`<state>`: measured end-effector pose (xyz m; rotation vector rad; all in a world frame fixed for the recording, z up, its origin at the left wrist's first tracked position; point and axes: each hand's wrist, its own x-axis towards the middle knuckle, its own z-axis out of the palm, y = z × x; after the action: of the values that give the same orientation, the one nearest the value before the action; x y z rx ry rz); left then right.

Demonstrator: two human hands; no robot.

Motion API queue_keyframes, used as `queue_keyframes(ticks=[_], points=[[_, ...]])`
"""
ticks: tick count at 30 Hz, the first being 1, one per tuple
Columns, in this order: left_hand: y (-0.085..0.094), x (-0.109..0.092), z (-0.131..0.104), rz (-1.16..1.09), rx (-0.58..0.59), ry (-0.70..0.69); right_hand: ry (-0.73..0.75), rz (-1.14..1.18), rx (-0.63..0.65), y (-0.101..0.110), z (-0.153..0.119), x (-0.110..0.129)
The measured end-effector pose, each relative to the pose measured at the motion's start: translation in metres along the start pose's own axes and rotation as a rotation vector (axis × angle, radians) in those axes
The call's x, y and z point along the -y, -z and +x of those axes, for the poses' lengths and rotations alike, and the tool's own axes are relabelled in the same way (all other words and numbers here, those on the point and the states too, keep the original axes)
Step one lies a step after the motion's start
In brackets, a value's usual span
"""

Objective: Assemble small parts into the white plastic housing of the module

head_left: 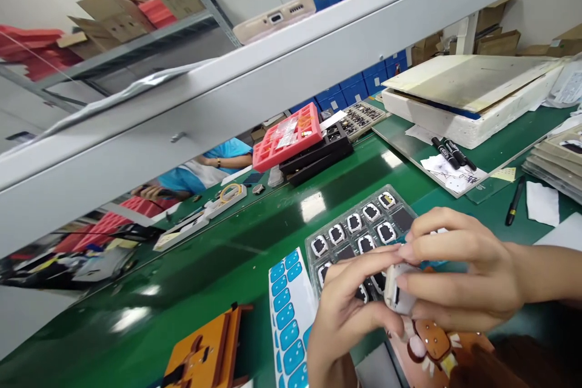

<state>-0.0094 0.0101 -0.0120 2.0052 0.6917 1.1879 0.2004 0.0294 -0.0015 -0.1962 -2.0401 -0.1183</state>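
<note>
Both of my hands meet at the lower right around a small white-edged device part [396,291]. My left hand [348,303] pinches its near side between thumb and fingers. My right hand [468,270] wraps its fingers round the other side, with a bit of blue film [431,264] showing by them. Behind my hands lies a clear tray [334,236] holding several white-rimmed black parts. A white sheet of blue stickers [285,309] is left of my left hand. The held part is mostly covered by my fingers.
An orange wooden fixture [204,354] stands at the bottom. Black markers [450,153], a white foam box [473,115] and stacked trays [557,157] are at right. A red tray [288,136] sits further back. Another person's arm [227,162] shows beyond.
</note>
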Motion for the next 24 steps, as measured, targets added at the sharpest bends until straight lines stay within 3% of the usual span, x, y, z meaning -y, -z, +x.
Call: queue_keyframes(ticks=[3, 12, 24], points=[[-0.003, -0.001, 0.001, -0.019, 0.014, 0.01, -0.053, 0.026, 0.01, 0.002, 0.001, 0.002], [-0.014, 0.01, -0.01, 0.052, -0.09, 0.012, -0.108, -0.057, -0.042, 0.006, 0.001, 0.007], [-0.014, -0.001, 0.004, 0.042, -0.023, -0.06, -0.088, -0.069, -0.025, 0.008, 0.001, 0.006]])
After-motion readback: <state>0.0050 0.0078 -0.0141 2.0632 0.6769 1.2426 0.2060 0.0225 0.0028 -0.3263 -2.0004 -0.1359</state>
